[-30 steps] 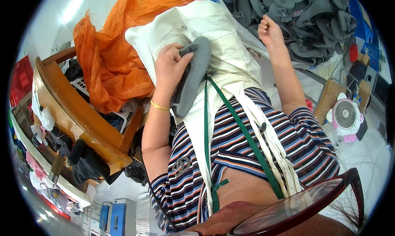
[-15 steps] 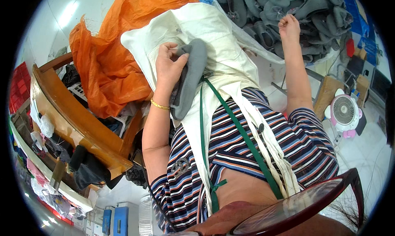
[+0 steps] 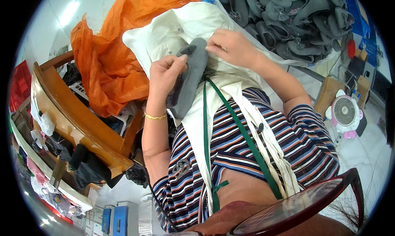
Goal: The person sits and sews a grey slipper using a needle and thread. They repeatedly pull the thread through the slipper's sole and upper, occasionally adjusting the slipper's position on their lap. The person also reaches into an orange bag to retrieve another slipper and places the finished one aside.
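A soft grey slipper (image 3: 193,81) lies slantwise over the white apron (image 3: 185,20) on my lap, its dark opening facing left. My left hand (image 3: 165,74) is closed on its left edge, thumb and fingers pinching the fabric. At the slipper's upper right edge is my right hand (image 3: 233,48), its thumb and fingertips pinched together and touching or almost touching the fabric. Whatever the right fingertips hold is too small to make out. Similar grey slippers (image 3: 284,26), some with small bows, are heaped in a lined container beyond my right arm.
Orange sheeting (image 3: 109,67) spreads to the left, above a curved wooden bench (image 3: 82,116). A dark thread cone (image 3: 78,157) stands near the bench's lower side. To the right, a pink and white fan (image 3: 345,108) sits by a wooden board (image 3: 327,94).
My right hand has come from the slipper heap, leftward and down, to the slipper's upper edge. My left hand still holds the slipper and has shifted slightly down.
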A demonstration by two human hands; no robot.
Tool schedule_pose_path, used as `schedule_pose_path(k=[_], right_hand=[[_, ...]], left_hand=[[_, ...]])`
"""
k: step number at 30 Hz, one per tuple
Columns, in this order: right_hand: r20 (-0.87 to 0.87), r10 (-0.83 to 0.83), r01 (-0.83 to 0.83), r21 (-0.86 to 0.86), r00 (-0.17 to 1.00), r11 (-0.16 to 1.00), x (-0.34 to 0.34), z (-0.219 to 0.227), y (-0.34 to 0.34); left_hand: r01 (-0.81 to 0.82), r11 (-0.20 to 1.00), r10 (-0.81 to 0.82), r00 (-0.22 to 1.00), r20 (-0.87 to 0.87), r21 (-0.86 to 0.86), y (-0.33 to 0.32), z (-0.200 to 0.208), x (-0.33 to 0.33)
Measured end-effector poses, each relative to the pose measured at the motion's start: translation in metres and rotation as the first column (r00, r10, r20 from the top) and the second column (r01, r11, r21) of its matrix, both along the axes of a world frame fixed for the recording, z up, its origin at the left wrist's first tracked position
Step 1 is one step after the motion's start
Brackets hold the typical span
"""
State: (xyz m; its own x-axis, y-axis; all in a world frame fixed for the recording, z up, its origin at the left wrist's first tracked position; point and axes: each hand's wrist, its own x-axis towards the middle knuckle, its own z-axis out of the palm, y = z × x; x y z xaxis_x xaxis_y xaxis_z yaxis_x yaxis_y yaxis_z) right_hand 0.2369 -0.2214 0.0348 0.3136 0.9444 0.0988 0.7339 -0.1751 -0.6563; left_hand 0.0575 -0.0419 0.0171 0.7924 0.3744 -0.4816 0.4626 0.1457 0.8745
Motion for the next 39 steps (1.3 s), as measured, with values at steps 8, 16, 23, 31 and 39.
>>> schedule_pose_path(k=[8, 16, 23, 31, 39], right_hand=[[-0.041, 0.056, -0.051, 0.114, 0.998, 0.992, -0.042, 0.010, 0.012], [-0.167, -0.016, 0.009, -0.041, 0.986, 0.999, -0.026, -0.001, 0.032], [0.092, 0.040, -0.032, -0.088, 0.995, 0.996, -0.027, -0.016, 0.038], [-0.077, 0.005, -0.005, 0.002, 0.997, 1.000, -0.041, -0.018, 0.041], [-0.922, -0.302, 0.310, -0.222, 0.242, 0.924, -0.009, -0.011, 0.035]], left_hand=[[-0.082, 0.886, 0.091, 0.996, -0.004, -0.456, -0.006, -0.010, 0.005], [-0.146, 0.743, 0.166, 0.986, -0.031, -0.653, -0.001, -0.013, -0.005], [-0.024, 0.967, 0.019, 1.000, -0.023, -0.253, -0.005, 0.001, -0.007], [-0.152, 0.907, 0.128, 0.988, -0.085, -0.393, -0.010, -0.015, -0.003], [-0.060, 0.988, 0.059, 0.998, 0.007, 0.143, -0.022, -0.030, -0.012]])
